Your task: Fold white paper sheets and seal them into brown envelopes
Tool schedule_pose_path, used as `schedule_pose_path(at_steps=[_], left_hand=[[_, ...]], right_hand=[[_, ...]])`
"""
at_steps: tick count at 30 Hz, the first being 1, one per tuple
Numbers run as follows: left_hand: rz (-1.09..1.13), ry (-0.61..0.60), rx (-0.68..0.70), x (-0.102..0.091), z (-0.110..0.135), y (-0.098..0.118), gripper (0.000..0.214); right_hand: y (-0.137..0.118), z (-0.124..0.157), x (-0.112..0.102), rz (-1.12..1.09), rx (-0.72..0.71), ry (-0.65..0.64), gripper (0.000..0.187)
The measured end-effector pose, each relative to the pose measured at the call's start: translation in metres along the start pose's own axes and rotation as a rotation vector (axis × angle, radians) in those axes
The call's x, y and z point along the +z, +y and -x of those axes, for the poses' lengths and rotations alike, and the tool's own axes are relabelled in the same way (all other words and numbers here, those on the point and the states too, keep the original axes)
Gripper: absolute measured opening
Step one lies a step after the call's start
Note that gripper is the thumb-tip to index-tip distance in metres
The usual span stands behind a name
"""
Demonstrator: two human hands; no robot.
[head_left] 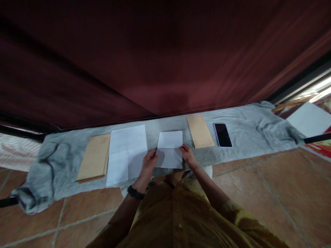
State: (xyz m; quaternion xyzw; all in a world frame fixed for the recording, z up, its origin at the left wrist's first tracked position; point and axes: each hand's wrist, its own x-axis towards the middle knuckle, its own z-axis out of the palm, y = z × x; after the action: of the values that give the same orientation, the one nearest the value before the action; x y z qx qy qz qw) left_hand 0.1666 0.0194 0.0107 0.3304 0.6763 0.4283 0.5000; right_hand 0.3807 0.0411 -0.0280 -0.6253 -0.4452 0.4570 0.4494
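Observation:
In front of me a white sheet of paper (pixel 169 157) with a crease across its middle lies on the cloth-covered surface. My left hand (pixel 149 162) grips its left edge between thumb and fingers. At the opposite edge my right hand (pixel 188 155) pinches the paper near the crease. Left of my left hand lies a stack of larger white sheets (pixel 126 151). A single brown envelope (pixel 200 131) rests beyond my right hand. Further left, a pile of brown envelopes (pixel 94 156) sits beside the white stack.
A grey cloth (pixel 248 127) covers the long narrow surface and hangs rumpled at both ends. A phone (pixel 222 135) with a dark screen lies right of the single envelope. A dark red curtain (pixel 165 69) rises behind. Tiled floor (pixel 258 193) shows below.

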Motion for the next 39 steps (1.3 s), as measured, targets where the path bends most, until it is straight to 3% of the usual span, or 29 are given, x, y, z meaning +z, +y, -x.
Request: schedule_pose_path(at_steps=[9, 14, 20, 25, 32, 39], left_hand=[[-0.044, 0.08, 0.079, 0.011, 0.007, -0.012, 0.045], [-0.09, 0.095, 0.179, 0.013, 0.017, -0.015, 0.043], [-0.078, 0.132, 0.121, 0.012, 0.009, -0.02, 0.037], [-0.042, 0.128, 0.076, 0.01, 0.008, -0.018, 0.032], [0.007, 0.1, 0.005, 0.009, 0.012, -0.014, 0.034], [-0.003, 0.054, -0.012, 0.007, 0.014, -0.02, 0.033]], right_hand=[[0.023, -0.006, -0.003, 0.077, -0.043, 0.044, 0.053], [0.026, -0.013, -0.006, 0.106, -0.102, 0.021, 0.049], [0.023, -0.013, -0.007, 0.185, -0.189, -0.025, 0.046], [0.02, 0.002, -0.022, 0.416, -0.371, -0.044, 0.046], [0.022, 0.027, -0.047, 0.655, -0.614, -0.282, 0.064], [0.019, 0.029, -0.047, 0.741, -0.586, -0.321, 0.063]])
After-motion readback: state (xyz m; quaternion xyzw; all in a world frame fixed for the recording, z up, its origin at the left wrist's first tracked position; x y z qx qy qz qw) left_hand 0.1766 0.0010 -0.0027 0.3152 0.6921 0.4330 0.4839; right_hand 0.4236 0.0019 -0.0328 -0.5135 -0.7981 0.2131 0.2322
